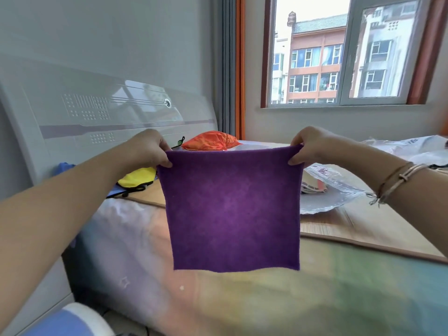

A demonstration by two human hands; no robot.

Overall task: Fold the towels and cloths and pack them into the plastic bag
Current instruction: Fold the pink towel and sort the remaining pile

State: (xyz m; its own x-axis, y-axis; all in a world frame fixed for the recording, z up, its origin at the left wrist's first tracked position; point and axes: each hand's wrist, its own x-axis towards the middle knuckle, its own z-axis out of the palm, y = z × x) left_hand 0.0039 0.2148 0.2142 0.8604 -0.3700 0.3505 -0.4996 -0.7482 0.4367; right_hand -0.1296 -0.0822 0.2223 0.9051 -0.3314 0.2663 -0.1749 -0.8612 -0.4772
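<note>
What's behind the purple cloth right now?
The purple cloth, pinched by left hand and right hand, hides the bed; an orange cloth shows above it.

Both arms outstretched, left hand (148, 147) and right hand (312, 146) pinching with curled fingers.

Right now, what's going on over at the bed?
A person holds a purple cloth up by its top corners, left hand and right hand each pinching one, so it hangs flat and unfolded above the bed. A clear plastic bag lies on the mat to the right, with orange and yellow cloths waiting behind.
</note>
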